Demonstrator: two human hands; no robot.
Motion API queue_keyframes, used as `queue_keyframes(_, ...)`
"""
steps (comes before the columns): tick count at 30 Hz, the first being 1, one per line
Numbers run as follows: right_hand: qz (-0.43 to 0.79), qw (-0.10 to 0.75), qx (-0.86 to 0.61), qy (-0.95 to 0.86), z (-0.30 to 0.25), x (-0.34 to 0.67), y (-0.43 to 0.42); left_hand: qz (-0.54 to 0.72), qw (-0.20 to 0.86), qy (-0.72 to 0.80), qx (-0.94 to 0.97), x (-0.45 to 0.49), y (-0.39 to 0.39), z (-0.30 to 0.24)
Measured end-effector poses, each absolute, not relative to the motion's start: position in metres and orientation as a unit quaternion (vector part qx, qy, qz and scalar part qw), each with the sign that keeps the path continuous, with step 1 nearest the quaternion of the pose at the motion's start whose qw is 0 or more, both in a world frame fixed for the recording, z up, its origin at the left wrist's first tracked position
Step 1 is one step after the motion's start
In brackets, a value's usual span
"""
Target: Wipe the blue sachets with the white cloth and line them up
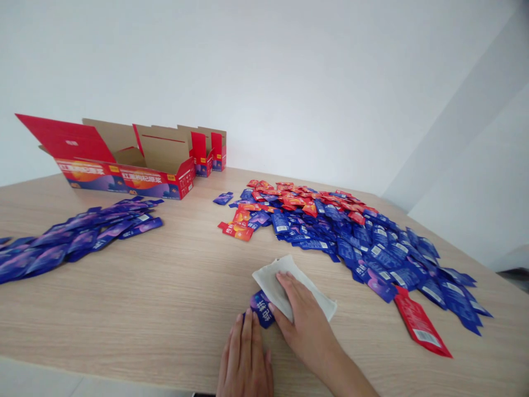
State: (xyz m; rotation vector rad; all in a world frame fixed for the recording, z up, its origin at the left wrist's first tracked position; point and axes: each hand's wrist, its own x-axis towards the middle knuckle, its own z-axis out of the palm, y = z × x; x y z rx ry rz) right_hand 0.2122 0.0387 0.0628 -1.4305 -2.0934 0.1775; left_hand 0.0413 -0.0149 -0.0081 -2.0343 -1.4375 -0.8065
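Observation:
A blue and purple pouch lies flat on the wooden table near its front edge. My left hand rests on the pouch's near end, fingers stretched out side by side and covering that part. In my right hand is a folded white cloth, with the fingers over its top and the thumb at its left edge. The cloth lies against the pouch's right side and hides some of it.
Blue pouches overlap in rows at left. A heap of blue pouches and red pouches spreads across the right. One red pouch lies at its near end. Open red cartons stand at the back left, before a white wall.

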Motion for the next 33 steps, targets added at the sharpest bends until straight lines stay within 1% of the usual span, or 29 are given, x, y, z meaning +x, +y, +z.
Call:
queue_keyframes(3, 0.086, 0.282, -0.540, -0.788, 0.063, 0.224, 0.042, -0.312, 0.237, -0.559, -0.731, 0.048, -0.017, -0.008)
queue_keyframes(6, 0.101, 0.300, -0.533, -0.785, 0.067, 0.217, 0.032, -0.309, 0.234, -0.562, -0.730, 0.054, -0.019, -0.014)
queue_keyframes(8, 0.112, 0.299, -0.494, -0.809, 0.066, 0.207, 0.024, -0.304, 0.230, -0.556, -0.739, 0.055, -0.019, -0.020)
queue_keyframes(12, 0.122, 0.269, -0.422, -0.857, 0.051, 0.207, 0.030, -0.287, 0.249, -0.555, -0.740, 0.054, -0.016, -0.029)
queue_keyframes(14, 0.118, 0.281, -0.451, -0.839, 0.046, 0.221, 0.042, -0.288, 0.256, -0.554, -0.738, 0.056, -0.014, -0.032)
queue_keyframes(18, 0.108, 0.346, -0.560, -0.745, 0.056, 0.239, 0.049, -0.297, 0.279, -0.555, -0.725, 0.061, -0.010, -0.041)
queue_keyframes(20, 0.118, 0.359, -0.554, -0.742, 0.064, 0.230, 0.039, -0.297, 0.292, -0.557, -0.719, 0.059, -0.010, -0.047)
queue_keyframes(22, 0.140, 0.333, -0.490, -0.793, 0.069, 0.213, 0.026, -0.297, 0.287, -0.542, -0.732, 0.055, -0.010, -0.054)
queue_keyframes(24, 0.165, 0.281, -0.428, -0.843, 0.069, 0.201, 0.020, -0.297, 0.275, -0.520, -0.752, 0.049, -0.010, -0.058)
queue_keyframes(26, 0.172, 0.246, -0.418, -0.858, 0.064, 0.201, 0.025, -0.296, 0.269, -0.512, -0.760, 0.045, -0.008, -0.059)
queue_keyframes(27, 0.163, 0.246, -0.436, -0.850, 0.061, 0.206, 0.031, -0.298, 0.272, -0.515, -0.756, 0.046, -0.007, -0.058)
queue_keyframes(31, 0.109, 0.305, -0.538, -0.778, 0.050, 0.224, 0.049, -0.317, 0.290, -0.542, -0.722, 0.055, 0.000, -0.059)
queue_keyframes(33, 0.104, 0.328, -0.530, -0.776, 0.047, 0.218, 0.046, -0.331, 0.297, -0.547, -0.709, 0.058, 0.002, -0.061)
